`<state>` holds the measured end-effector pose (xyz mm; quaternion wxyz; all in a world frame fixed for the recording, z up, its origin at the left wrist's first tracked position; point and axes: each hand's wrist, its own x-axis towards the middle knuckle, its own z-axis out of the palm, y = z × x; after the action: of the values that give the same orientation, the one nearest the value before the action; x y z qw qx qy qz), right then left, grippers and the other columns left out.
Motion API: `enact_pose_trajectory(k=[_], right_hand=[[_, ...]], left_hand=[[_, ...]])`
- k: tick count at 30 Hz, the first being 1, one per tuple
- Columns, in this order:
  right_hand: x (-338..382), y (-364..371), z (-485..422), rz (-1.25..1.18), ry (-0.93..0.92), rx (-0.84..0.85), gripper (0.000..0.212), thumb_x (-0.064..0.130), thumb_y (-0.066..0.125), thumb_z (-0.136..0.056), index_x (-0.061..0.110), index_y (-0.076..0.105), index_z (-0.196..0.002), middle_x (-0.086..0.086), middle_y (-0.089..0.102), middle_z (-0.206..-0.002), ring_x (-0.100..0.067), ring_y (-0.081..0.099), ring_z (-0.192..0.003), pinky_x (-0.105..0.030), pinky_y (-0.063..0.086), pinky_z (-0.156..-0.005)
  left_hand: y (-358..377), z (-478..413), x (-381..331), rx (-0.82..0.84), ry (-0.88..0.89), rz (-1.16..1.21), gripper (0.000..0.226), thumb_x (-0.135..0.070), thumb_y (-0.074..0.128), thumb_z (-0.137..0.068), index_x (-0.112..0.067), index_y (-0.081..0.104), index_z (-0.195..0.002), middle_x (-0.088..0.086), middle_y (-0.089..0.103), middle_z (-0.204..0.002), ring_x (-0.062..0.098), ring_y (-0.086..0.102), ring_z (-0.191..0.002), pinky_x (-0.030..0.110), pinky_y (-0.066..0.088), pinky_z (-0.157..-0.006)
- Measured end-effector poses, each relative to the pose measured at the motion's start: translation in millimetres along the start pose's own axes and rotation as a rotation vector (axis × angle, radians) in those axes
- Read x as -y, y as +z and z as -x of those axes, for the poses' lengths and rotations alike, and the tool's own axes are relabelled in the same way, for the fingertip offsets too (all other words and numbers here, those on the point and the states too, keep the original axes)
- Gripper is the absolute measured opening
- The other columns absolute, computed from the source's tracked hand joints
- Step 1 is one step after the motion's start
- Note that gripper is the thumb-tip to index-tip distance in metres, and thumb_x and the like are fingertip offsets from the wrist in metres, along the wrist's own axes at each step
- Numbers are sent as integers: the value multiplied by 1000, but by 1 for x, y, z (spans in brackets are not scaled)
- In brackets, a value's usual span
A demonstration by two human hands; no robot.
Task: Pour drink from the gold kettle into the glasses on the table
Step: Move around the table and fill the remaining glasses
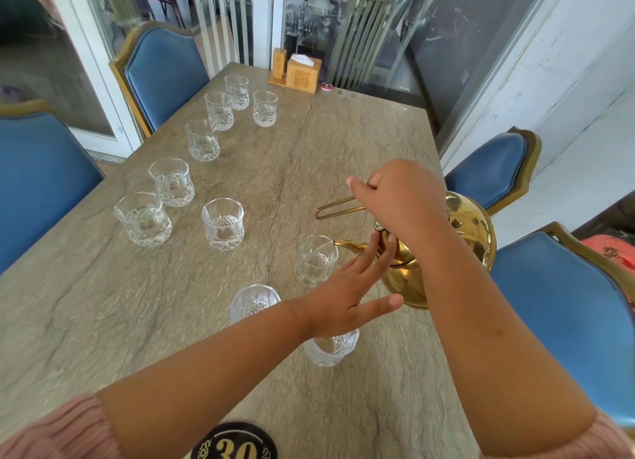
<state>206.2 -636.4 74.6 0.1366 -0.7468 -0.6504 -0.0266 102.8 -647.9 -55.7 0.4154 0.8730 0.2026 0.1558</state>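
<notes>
The gold kettle [474, 232] is at the right of the table, tilted with its spout [347, 245] reaching over a cut-glass tumbler [316, 259]. My right hand [402, 201] grips the kettle's thin handle [330, 211] from above. My left hand [347, 293] is spread flat, fingertips resting against the kettle's lid knob [379, 225] and neck. Two more glasses [252, 302] [331, 350] stand under my left wrist, partly hidden. Several other glasses [223, 223] [142, 218] [171, 181] run toward the far left.
The stone-patterned table [103, 321] has blue padded chairs [161, 70] [567, 321] on both sides. A wooden napkin holder [302, 72] stands at the far edge. A black round number marker [235, 441] lies at the near edge.
</notes>
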Motion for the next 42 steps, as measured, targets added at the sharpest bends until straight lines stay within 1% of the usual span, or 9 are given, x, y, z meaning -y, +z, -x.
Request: enact_pose_trajectory(k=[10,17,20,22,25,28,34,38,42], right_hand=[[-15,-1,2,-63,53,-46,56,46,43,-95,15,45,-48,1,39,-45,-12,38,-43,-25,37,-50],[-52,-1,15,-318,211,-69,53,45,47,-93,9,47,-55,-4,40,-52,-19,42,-55,-29,38,-61],[-69,1,25,-482,318,-99,55,43,51,-91,-8,62,-73,-19,57,-64,-32,54,-64,-35,45,-68],[-78,2,32,-578,391,-109,53,43,53,-90,-8,67,-83,-23,63,-74,-36,59,-71,-39,48,-72],[-93,6,46,-743,498,-132,44,43,56,-88,8,55,-60,-5,45,-56,-18,45,-57,-35,41,-67],[-108,7,60,-903,619,-191,38,35,58,-87,17,51,-54,2,45,-52,-13,40,-53,-32,38,-65],[-118,8,86,-952,642,-242,38,31,55,-87,13,49,-54,-7,39,-55,-15,34,-52,-30,36,-59],[-118,10,106,-962,652,-242,38,32,55,-87,12,51,-56,-5,40,-54,-13,35,-51,-30,37,-58],[-110,9,129,-1032,679,-281,40,29,56,-88,12,49,-53,-6,38,-52,-13,32,-48,-29,34,-55]], left_hand=[[-1,-2,-4,9,-8,-42,80,-68,26,-85,-37,-14,-147,-2,-24,-156,17,-9,-146,43,5,-119],[-3,-13,-14,80,-52,-153,72,-61,32,-92,-37,-7,-147,-3,-22,-156,19,-2,-147,36,5,-117],[1,-17,-22,114,-76,-195,69,-51,37,-95,-35,-3,-149,-5,-20,-157,16,-2,-147,33,5,-115],[6,-20,-24,132,-77,-234,69,-53,38,-95,-35,-1,-149,-6,-19,-157,17,-1,-147,34,6,-117],[14,-24,-26,133,-61,-311,73,-63,35,-90,-37,0,-149,-8,-17,-157,15,0,-147,37,9,-119],[22,-26,-35,118,-30,-365,79,-71,28,-82,-37,1,-148,-5,-13,-158,5,-7,-143,26,-1,-115],[44,-16,-55,118,-36,-382,79,-71,23,-77,-39,-4,-144,-4,-14,-158,3,-8,-141,21,-7,-112],[60,-4,-63,120,-37,-395,85,-71,26,-77,-34,-4,-149,-7,-24,-155,1,-20,-140,18,-14,-111],[67,10,-69,149,-27,-382,90,-72,26,-76,-31,-5,-150,-6,-24,-156,9,-19,-144,24,-13,-114]])
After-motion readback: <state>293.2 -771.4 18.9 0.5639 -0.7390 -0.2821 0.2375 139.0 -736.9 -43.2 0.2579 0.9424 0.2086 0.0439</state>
